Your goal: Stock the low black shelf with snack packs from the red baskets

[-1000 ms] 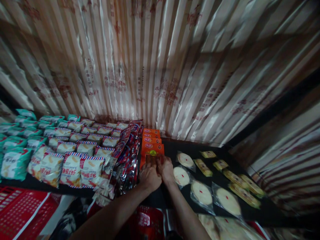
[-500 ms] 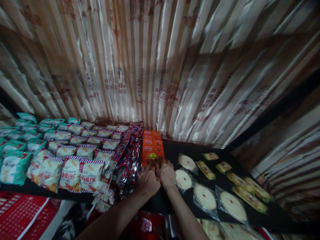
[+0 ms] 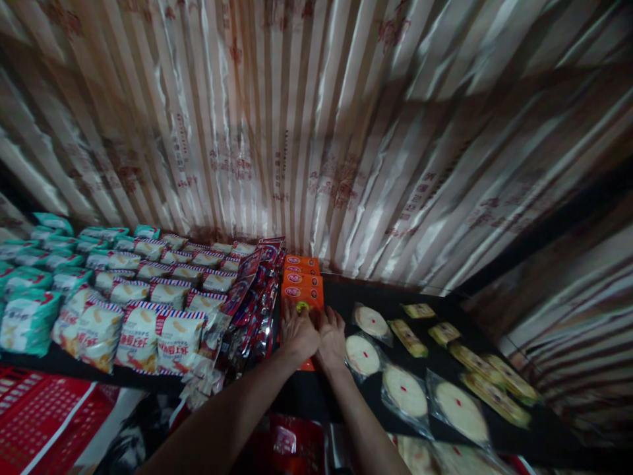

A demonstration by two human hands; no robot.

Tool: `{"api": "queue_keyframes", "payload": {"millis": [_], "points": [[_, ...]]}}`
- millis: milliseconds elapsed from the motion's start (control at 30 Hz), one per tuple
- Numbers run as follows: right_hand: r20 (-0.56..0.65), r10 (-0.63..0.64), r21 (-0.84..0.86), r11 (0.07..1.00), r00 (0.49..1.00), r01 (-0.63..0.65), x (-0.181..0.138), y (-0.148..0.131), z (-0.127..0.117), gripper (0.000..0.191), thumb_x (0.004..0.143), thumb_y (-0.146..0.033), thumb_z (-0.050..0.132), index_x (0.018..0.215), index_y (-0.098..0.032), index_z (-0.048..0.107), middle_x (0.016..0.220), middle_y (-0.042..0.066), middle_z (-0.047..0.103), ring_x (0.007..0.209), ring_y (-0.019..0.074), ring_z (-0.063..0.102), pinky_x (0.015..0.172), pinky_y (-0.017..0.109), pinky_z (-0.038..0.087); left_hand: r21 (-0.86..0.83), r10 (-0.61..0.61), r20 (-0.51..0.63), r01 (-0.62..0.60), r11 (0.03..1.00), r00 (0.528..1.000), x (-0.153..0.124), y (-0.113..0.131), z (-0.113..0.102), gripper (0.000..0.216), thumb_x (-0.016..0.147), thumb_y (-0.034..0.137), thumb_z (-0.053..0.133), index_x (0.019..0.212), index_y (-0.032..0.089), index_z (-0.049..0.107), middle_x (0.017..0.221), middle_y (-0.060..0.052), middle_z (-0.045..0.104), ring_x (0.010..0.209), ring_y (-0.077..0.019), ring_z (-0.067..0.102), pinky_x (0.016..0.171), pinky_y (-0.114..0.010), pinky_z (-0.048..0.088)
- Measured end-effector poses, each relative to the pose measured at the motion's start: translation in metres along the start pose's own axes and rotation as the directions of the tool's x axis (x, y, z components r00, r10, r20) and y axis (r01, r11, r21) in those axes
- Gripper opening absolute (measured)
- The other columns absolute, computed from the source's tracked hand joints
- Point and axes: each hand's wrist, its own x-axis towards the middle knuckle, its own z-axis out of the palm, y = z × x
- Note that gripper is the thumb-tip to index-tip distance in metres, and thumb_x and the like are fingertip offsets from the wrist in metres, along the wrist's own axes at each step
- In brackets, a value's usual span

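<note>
Both my hands rest side by side on the nearest orange snack packet [image 3: 302,300] in a row of orange packets on a black table [image 3: 346,297]. My left hand [image 3: 298,334] lies flat on the packet with its fingers spread. Beside it my right hand [image 3: 333,335] also lies flat, fingers stretched forward, touching the same packet's right part. A corner of the orange packet shows under my wrists. Neither hand grips anything.
Shiny red-and-silver packets [image 3: 252,297] stand just left of the orange row. Further left lie white striped bags [image 3: 143,330] and green bags [image 3: 27,316]. Round cakes in clear wrap [image 3: 405,389] and yellow bars [image 3: 475,363] lie to the right. Red baskets [image 3: 39,415] sit below. Striped curtain behind.
Both hands slid forward onto the front orange packet and flattened out on it. The packet now lies lower, its near corner showing beneath my wrists.
</note>
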Motion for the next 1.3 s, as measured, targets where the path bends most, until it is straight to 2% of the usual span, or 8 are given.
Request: {"api": "queue_keyframes", "payload": {"millis": [133,267,467,633,833,1033,1200,1300], "points": [[-0.079,-0.011,0.061,0.998,0.997,0.016,0.003,0.006,0.010,0.041,0.082,-0.021,0.039,0.117,-0.007,0.056,0.126,0.018,0.052,0.124,0.0273,0.038,0.102,0.041,0.029,0.020,-0.080,-0.023,0.080,0.997,0.997,0.025,-0.001,0.006,0.060,0.083,0.033,0.039,0.139,0.011,0.032,0.151,-0.010,0.016,0.139,-0.0287,0.005,0.112,-0.044,0.018],[-0.135,0.004,0.166,0.986,0.991,0.018,0.017,0.012,0.016,0.046,0.084,-0.021,0.031,0.122,-0.004,0.050,0.127,0.019,0.053,0.124,0.0254,0.040,0.104,0.040,0.030,0.025,-0.089,-0.027,0.090,0.996,0.996,0.044,-0.001,0.012,0.061,0.083,0.031,0.038,0.141,0.016,0.026,0.151,-0.007,0.014,0.139,-0.0263,0.003,0.112,-0.044,0.016],[-0.081,0.063,0.291,0.956,0.995,-0.037,0.048,0.021,0.027,0.050,0.086,-0.024,0.030,0.129,-0.003,0.042,0.136,0.018,0.045,0.129,0.0234,0.036,0.104,0.039,0.032,0.095,-0.076,-0.058,0.082,0.992,0.995,0.054,0.000,0.021,0.059,0.086,0.034,0.034,0.141,0.014,0.026,0.151,-0.010,0.010,0.139,-0.0257,0.002,0.112,-0.045,0.012],[-0.036,0.045,0.278,0.960,0.998,-0.033,0.064,0.020,0.032,0.048,0.084,-0.020,0.036,0.130,-0.010,0.044,0.138,0.014,0.043,0.131,0.0207,0.036,0.103,0.036,0.035,0.127,-0.065,-0.064,0.073,0.989,0.996,0.055,-0.007,0.031,0.056,0.089,0.032,0.025,0.141,0.010,0.025,0.150,-0.012,0.013,0.139,-0.0250,0.004,0.112,-0.044,0.011],[-0.027,-0.004,0.197,0.980,1.000,0.009,0.069,0.021,0.038,0.045,0.086,-0.022,0.035,0.126,-0.005,0.049,0.138,0.019,0.043,0.131,0.0224,0.034,0.105,0.036,0.033,0.127,-0.068,-0.066,0.076,0.989,0.995,0.055,-0.011,0.035,0.054,0.090,0.029,0.025,0.140,0.011,0.027,0.150,-0.012,0.018,0.139,-0.0242,0.006,0.113,-0.043,0.012],[-0.059,-0.094,0.086,0.991,0.994,0.099,0.068,0.023,0.044,0.045,0.087,-0.022,0.034,0.125,-0.005,0.050,0.130,0.017,0.052,0.129,0.0206,0.037,0.108,0.038,0.025,0.102,-0.085,-0.109,0.096,0.990,0.990,0.054,-0.012,0.036,0.055,0.091,0.035,0.022,0.140,0.010,0.027,0.149,-0.013,0.019,0.138,-0.0260,0.012,0.112,-0.044,0.015],[-0.066,-0.088,0.102,0.990,0.994,0.095,0.070,0.024,0.047,0.045,0.087,-0.024,0.033,0.125,-0.004,0.049,0.130,0.018,0.052,0.130,0.0201,0.036,0.108,0.039,0.024,0.135,-0.077,-0.086,0.089,0.987,0.993,0.053,-0.011,0.037,0.055,0.091,0.034,0.022,0.141,0.011,0.025,0.150,-0.012,0.015,0.139,-0.0252,0.009,0.112,-0.045,0.013],[-0.065,-0.075,0.135,0.987,0.995,0.084,0.070,0.023,0.046,0.045,0.087,-0.025,0.034,0.125,-0.005,0.049,0.129,0.017,0.052,0.130,0.0204,0.036,0.108,0.040,0.025,0.160,-0.068,-0.082,0.080,0.984,0.994,0.053,-0.011,0.034,0.054,0.090,0.031,0.024,0.140,0.011,0.027,0.150,-0.012,0.018,0.139,-0.0248,0.010,0.113,-0.044,0.012]]}}
